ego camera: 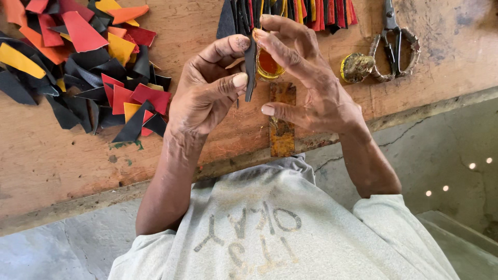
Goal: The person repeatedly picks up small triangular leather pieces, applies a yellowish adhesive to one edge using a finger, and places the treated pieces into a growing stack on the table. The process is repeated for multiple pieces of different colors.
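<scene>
one pair of scissors, one glue jar, one lid.

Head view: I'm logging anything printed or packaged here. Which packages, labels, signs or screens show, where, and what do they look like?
Shirt lettering: bottom centre, on the person's pale grey shirt; faded dark block letters in two rows.
Small jar: on the wooden bench behind the hands; round, clear, amber-orange contents, no label visible.
Lid: right of the jar, beside the scissors; round, yellow rim, crusted.
No signs or screens.
</scene>
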